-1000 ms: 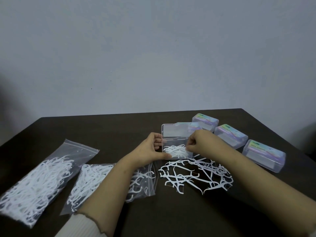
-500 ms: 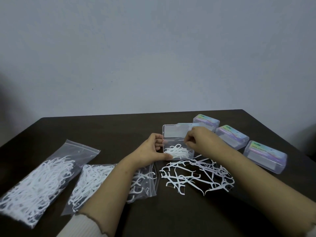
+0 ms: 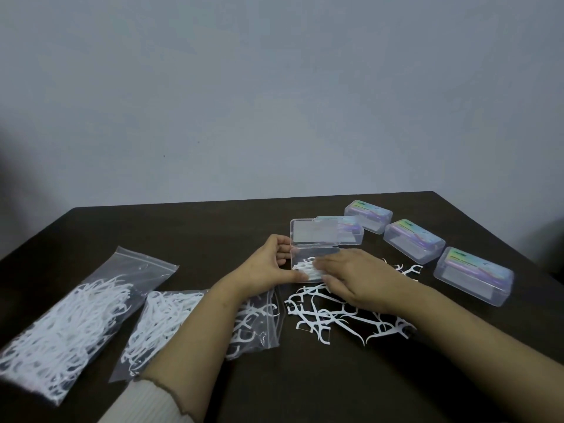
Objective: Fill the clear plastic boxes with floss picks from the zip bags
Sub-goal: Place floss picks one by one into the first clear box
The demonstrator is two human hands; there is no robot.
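**Right hand drops from the lid to the picks in the open box**

Half a second ago the right hand (image 3: 360, 280) was up at the raised lid; it now lies lower, fingers stretched out fairly flat toward the left, their tips over the floss picks inside the open box (image 3: 314, 254). Whether the fingertips pinch a pick cannot be told. The left hand (image 3: 271, 264) has stayed at the box's left end, thumb along the near edge and fingers curled round the far side, holding it.

The open box sits on the dark counter (image 3: 213, 227) between the two hands, its lid standing up behind it. Just in front of the box and partly under the right wrist lies a loose pile of floss picks (image 3: 332, 319). Two zip bags of picks lie to the left: the near bag (image 3: 171, 325) under the left forearm, the far bag (image 3: 70, 315) beside it. Three closed boxes (image 3: 413, 244) stand in a row at the right.
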